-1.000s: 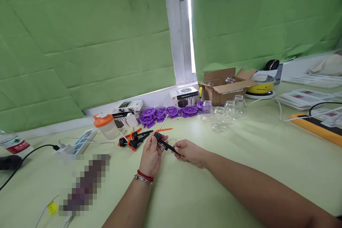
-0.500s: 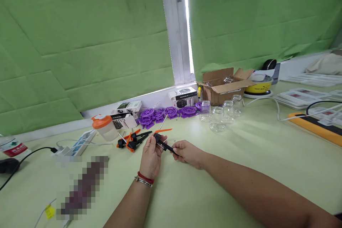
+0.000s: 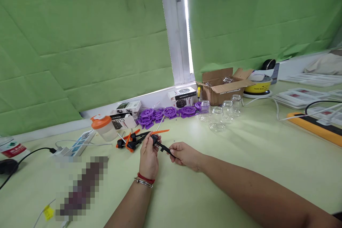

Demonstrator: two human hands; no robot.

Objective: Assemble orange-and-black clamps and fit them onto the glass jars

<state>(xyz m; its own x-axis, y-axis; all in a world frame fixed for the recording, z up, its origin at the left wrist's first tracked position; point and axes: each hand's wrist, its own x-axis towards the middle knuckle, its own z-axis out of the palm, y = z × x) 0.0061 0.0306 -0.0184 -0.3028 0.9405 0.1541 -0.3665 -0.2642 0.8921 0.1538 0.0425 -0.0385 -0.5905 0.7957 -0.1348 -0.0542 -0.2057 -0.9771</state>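
Note:
Between my hands is a black-and-orange part (image 3: 165, 149) with a thin metal rod and an orange strip pointing away from me. My left hand (image 3: 149, 158) is closed around its thicker black head; some of its fingers are hidden behind the part. The fingers of my right hand (image 3: 184, 154) pinch the lower end of its long black arm. Just left of my left hand, a small pile of similar black-and-orange parts (image 3: 130, 142) lies on the table.
Purple wheel-shaped pieces (image 3: 170, 112) lie along the wall, beside printed boxes (image 3: 182, 93). Glass jars (image 3: 217, 119) stand before an open cardboard box (image 3: 226, 89). An orange-lidded cup (image 3: 105, 128) and a power strip (image 3: 84, 142) are on the left.
The part has shifted slightly left and turned a little in my hands. My left hand moved with it, and its fingers now cover more of the head.

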